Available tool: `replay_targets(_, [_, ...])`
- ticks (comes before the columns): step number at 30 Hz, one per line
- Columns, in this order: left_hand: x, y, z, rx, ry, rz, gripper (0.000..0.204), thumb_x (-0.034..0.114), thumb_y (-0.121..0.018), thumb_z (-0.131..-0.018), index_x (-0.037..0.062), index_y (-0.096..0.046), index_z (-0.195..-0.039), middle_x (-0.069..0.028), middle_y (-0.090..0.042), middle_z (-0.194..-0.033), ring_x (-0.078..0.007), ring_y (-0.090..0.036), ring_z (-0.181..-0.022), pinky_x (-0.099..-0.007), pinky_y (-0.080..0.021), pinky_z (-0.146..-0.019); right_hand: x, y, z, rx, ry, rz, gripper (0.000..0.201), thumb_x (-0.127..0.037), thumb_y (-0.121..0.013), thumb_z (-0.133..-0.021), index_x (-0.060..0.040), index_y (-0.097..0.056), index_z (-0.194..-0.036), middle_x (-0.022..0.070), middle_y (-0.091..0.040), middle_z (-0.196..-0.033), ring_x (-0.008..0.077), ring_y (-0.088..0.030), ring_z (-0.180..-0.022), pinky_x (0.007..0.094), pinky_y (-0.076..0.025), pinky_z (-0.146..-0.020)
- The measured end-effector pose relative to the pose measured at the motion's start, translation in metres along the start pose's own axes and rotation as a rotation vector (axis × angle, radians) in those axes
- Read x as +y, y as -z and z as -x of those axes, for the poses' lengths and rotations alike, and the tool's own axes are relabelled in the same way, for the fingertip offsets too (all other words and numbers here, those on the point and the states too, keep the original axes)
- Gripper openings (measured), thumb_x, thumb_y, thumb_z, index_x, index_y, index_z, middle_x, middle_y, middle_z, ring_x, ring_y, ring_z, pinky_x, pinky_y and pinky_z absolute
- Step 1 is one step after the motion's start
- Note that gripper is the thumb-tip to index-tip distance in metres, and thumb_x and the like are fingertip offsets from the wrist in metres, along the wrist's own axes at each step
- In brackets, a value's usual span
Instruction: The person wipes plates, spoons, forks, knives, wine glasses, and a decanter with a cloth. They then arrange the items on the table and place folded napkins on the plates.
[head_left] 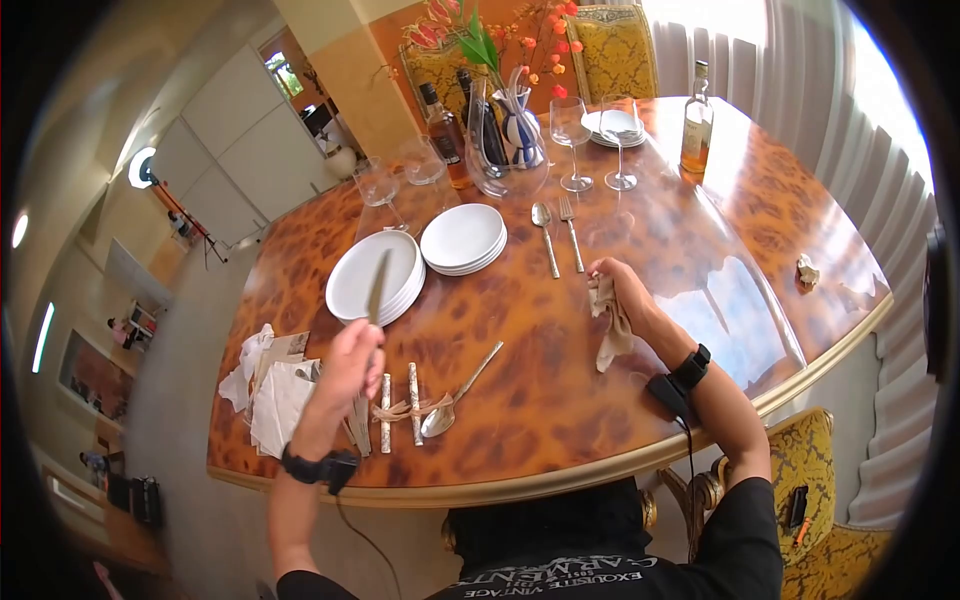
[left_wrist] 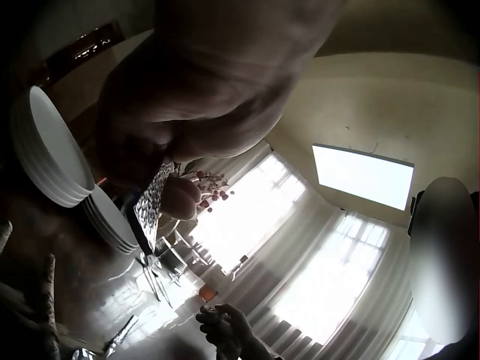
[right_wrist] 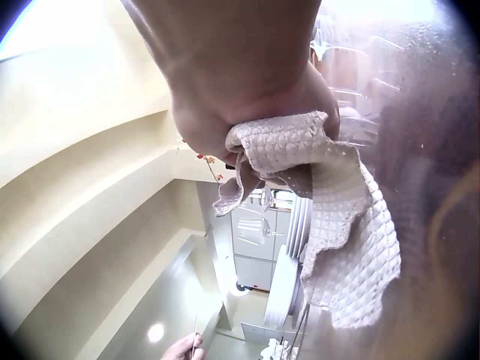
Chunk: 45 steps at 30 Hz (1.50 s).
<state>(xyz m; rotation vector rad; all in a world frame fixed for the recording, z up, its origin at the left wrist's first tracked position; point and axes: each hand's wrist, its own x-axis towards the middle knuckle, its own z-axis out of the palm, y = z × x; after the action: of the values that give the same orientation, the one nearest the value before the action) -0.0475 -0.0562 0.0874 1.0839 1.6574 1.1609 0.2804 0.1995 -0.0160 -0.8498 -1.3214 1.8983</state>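
My left hand grips a table knife by its handle, the blade pointing away and overlapping the larger stack of white plates in the head view. In the left wrist view the knife's textured handle shows between the fingers. A beige waffle-weave cloth hangs in folds from my right hand, which holds it over the table's right half. Just beyond that hand lie a spoon and a fork, side by side.
Napkins and papers lie at the left edge. Beside them are two tied patterned handles and another spoon. Smaller plates, wine glasses, bottles and a glass vase stand farther back. A crumpled scrap lies right.
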Motion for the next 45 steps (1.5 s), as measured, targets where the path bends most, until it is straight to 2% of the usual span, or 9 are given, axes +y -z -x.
replay_targets(3, [-0.016,-0.071,-0.035,-0.185,-0.019,0.253,0.014,0.017,-0.041,-0.103,0.0037,-0.047,-0.102,0.0027,-0.037,-0.058,-0.0042,-0.032,-0.043,-0.0188,-0.028,-0.037,-0.016,-0.038,0.004,0.132,0.225,-0.180,0.025,-0.014,-0.045,-0.091,-0.0076,-0.052,-0.113,0.0030,-0.055,-0.093,0.0140,-0.057,-0.075,0.0300,-0.050,-0.061])
replay_targets(9, [-0.004,-0.158,-0.077,-0.315,-0.083,0.303,0.011,0.001,-0.042,-0.095,0.0037,-0.048,-0.103,-0.0017,-0.047,-0.062,-0.0053,-0.035,-0.041,-0.0209,-0.026,-0.034,-0.033,-0.112,0.029,-0.143,1.388,1.128,0.030,-0.009,-0.057,-0.085,-0.0063,-0.053,-0.114,0.0112,-0.059,-0.102,0.0320,-0.055,-0.102,0.0468,-0.040,-0.099])
replay_targets(21, [-0.014,-0.150,-0.087,-0.433,-0.158,0.183,0.014,0.012,-0.042,-0.101,0.0050,-0.052,-0.108,0.0009,-0.046,-0.063,-0.0043,-0.036,-0.047,-0.0186,-0.028,-0.041,-0.030,-0.068,0.001,0.018,1.137,1.225,0.025,-0.031,-0.063,-0.090,-0.0076,-0.061,-0.101,0.0080,-0.064,-0.111,0.0262,-0.053,-0.121,0.0591,-0.020,-0.113])
replay_targets(25, [-0.014,-0.151,-0.086,-0.427,-0.257,0.116,0.014,0.016,-0.044,-0.101,0.0039,-0.051,-0.102,0.0019,-0.045,-0.061,-0.0047,-0.037,-0.045,-0.0212,-0.029,-0.039,-0.035,-0.039,-0.012,0.587,1.113,1.155,0.027,-0.026,-0.061,-0.092,-0.0025,-0.055,-0.103,0.0155,-0.061,-0.115,0.0339,-0.052,-0.120,0.0561,-0.032,-0.106])
replay_targets(27, [-0.002,-0.149,-0.084,-0.435,-0.197,0.178,0.015,0.019,-0.044,-0.102,0.0051,-0.050,-0.100,0.0024,-0.042,-0.060,-0.0048,-0.034,-0.044,-0.0208,-0.028,-0.039,-0.032,-0.018,-0.023,0.648,0.659,0.743,0.028,-0.030,-0.052,-0.099,-0.0019,-0.053,-0.104,0.0150,-0.065,-0.099,0.0303,-0.061,-0.104,0.0492,-0.047,-0.091])
replay_targets(30, [0.012,-0.148,-0.090,-0.427,-0.131,0.241,0.020,0.025,-0.044,-0.103,0.0076,-0.048,-0.094,0.0032,-0.038,-0.058,-0.0050,-0.031,-0.041,-0.0207,-0.026,-0.037,-0.028,-0.006,-0.033,0.343,0.444,-0.148,0.035,-0.036,-0.042,-0.104,-0.0032,-0.052,-0.107,0.0107,-0.064,-0.090,0.0207,-0.063,-0.072,0.0378,-0.053,-0.064])
replay_targets(35, [0.008,-0.176,-0.097,-0.382,-0.149,0.108,0.029,0.035,-0.041,-0.104,0.0109,-0.048,-0.089,0.0044,-0.037,-0.058,-0.0036,-0.026,-0.040,-0.0204,-0.021,-0.035,-0.029,-0.066,-0.006,-0.023,0.425,-0.450,0.035,-0.035,-0.034,-0.106,-0.0046,-0.046,-0.118,0.0145,-0.063,-0.111,0.0224,-0.064,-0.096,0.0343,-0.053,-0.078])
replay_targets(40, [-0.012,-0.177,-0.109,-0.144,-0.470,-0.507,0.025,0.018,-0.045,-0.097,-0.0041,-0.050,-0.107,-0.0189,-0.064,-0.076,-0.0306,-0.065,-0.071,-0.0425,-0.049,-0.063,-0.017,-0.090,0.006,0.008,0.506,-0.209,0.045,-0.035,-0.033,-0.106,-0.0054,-0.028,-0.139,0.0160,-0.053,-0.130,0.0251,-0.057,-0.116,0.0360,-0.048,-0.091])
replay_targets(45, [-0.004,-0.184,-0.085,-0.095,-0.427,-0.783,0.028,0.014,-0.045,-0.093,-0.0057,-0.049,-0.112,-0.0320,-0.064,-0.088,-0.0523,-0.059,-0.086,-0.0572,-0.045,-0.070,0.009,-0.102,0.010,0.023,0.488,-0.126,0.052,-0.031,-0.035,-0.106,-0.0056,-0.018,-0.148,0.0160,-0.051,-0.132,0.0258,-0.053,-0.122,0.0378,-0.044,-0.100])
